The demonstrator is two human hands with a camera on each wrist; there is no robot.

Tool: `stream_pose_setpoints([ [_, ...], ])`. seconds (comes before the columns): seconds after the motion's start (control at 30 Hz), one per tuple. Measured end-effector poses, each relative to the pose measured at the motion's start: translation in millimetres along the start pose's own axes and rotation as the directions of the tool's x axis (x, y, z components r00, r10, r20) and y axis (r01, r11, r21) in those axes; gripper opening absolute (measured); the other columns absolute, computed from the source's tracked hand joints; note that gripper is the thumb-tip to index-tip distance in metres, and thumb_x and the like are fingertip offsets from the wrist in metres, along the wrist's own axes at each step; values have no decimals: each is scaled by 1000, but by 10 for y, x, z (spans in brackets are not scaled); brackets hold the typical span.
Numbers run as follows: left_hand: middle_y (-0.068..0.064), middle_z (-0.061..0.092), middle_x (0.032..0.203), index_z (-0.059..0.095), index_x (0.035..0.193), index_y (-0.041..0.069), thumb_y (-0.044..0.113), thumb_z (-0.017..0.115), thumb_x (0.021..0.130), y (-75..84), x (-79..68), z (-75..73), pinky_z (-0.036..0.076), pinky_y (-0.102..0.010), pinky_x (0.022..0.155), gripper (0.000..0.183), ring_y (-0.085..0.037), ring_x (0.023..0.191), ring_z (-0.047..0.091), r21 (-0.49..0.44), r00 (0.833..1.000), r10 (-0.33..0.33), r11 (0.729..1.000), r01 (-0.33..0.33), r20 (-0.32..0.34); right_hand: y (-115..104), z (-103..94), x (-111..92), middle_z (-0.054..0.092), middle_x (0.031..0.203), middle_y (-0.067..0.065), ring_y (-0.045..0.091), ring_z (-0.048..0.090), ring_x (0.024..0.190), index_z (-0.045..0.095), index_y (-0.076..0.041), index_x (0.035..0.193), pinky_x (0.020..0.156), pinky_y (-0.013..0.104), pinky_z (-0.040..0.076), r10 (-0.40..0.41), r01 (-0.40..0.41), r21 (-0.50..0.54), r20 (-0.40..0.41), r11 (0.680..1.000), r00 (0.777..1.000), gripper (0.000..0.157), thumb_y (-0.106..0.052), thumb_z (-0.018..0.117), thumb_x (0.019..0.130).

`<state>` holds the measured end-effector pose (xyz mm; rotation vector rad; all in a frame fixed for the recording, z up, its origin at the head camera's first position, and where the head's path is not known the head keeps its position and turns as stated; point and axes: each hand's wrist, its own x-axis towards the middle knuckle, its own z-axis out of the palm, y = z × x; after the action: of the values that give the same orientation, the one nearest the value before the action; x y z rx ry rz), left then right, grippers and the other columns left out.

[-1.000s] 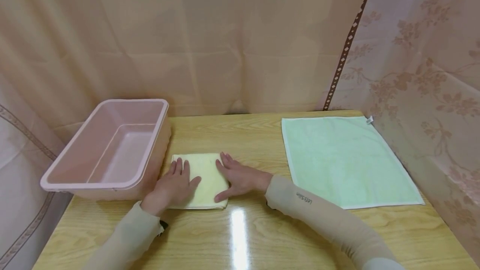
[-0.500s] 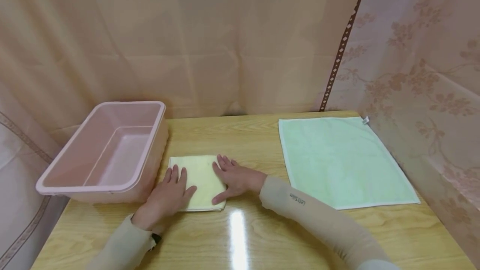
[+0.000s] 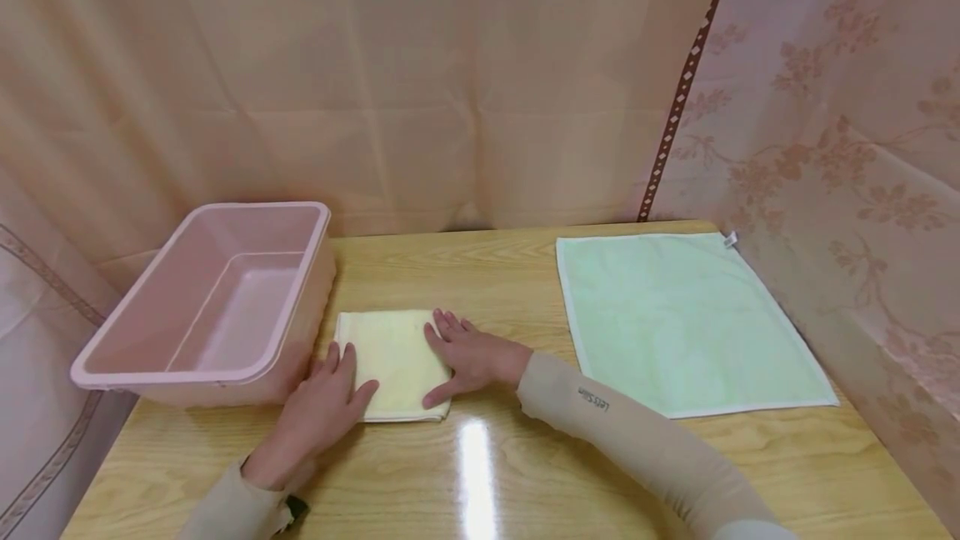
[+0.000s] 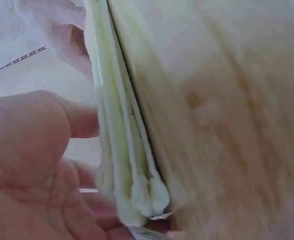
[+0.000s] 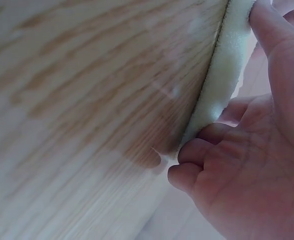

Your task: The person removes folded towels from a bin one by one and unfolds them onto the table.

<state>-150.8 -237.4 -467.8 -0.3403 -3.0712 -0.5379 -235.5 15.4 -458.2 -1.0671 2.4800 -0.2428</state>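
A pale yellow towel [image 3: 397,361], folded into a thick square, lies flat on the wooden table. My left hand [image 3: 318,407] is at its left edge, fingers stretched forward and thumb touching the near-left part. On the right side of the towel rests my right hand [image 3: 474,358], fingers spread, thumb near the front corner. Stacked layers of the folded towel [image 4: 119,115] show beside the left hand [image 4: 36,145] in the left wrist view. The right wrist view has the towel's rounded edge [image 5: 222,80] against the right hand's fingers [image 5: 187,175].
A pink plastic basin [image 3: 176,377] stands at the left, close to the yellow towel. To the right, a mint green towel [image 3: 690,323] is spread flat, a small tag at its far corner. Curtains [image 3: 420,90] hang behind the table [image 3: 405,490] and along its sides.
My left hand has slid back and to the left, from on top of the yellow towel to its left edge. The right hand stays in place. The head view has shifted slightly.
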Motion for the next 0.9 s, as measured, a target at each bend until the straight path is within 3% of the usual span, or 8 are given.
stream_pose_setpoints([
  [0.2, -41, 45, 141, 55, 137, -11, 22, 69, 96, -8, 2, 20, 45, -67, 95, 54, -56, 128, 48, 9, 990, 78, 997, -78, -113, 6, 1, -9, -9, 167, 21, 30, -9, 154, 5, -3, 162, 124, 43, 4, 3, -3, 8, -8, 1000, 1000, 115, -70, 63, 87],
  [0.43, -39, 51, 137, 59, 133, -10, 15, 69, 95, 26, 20, 14, 49, -65, 91, 47, -58, 124, 51, 67, 985, 125, 991, -117, -118, 23, 0, -23, -10, 167, 21, 29, -10, 154, 4, -4, 162, 124, 42, 3, 10, -10, 23, -5, 1000, 1000, 116, -70, 63, 87],
  [0.63, -41, 52, 134, 60, 130, -11, 9, 74, 90, 19, 36, -25, 49, -67, 86, 47, -55, 119, 56, 30, 980, 138, 990, -135, -146, 24, 5, -25, -11, 167, 20, 29, -11, 154, 4, -3, 162, 123, 41, 2, 3, -3, 48, -5, 999, 1000, 116, -68, 64, 88],
  [0.73, -40, 56, 129, 64, 125, -11, 3, 75, 87, -16, 56, -51, 51, -65, 81, 41, -52, 111, 62, 14, 971, 149, 989, -149, -189, 17, 9, -10, -11, 167, 21, 30, -11, 154, 4, -3, 162, 123, 41, 2, -7, 8, 57, -5, 998, 1000, 115, -68, 64, 88],
  [0.9, -37, 62, 121, 69, 116, -7, -8, 71, 84, -68, 106, -69, 53, -59, 62, 33, -49, 84, 69, 14, 948, 183, 982, -186, -262, 19, 19, 16, -10, 167, 21, 29, -10, 154, 5, -4, 162, 123, 41, 3, -1, 1, 44, -7, 999, 1000, 116, -69, 64, 87],
])
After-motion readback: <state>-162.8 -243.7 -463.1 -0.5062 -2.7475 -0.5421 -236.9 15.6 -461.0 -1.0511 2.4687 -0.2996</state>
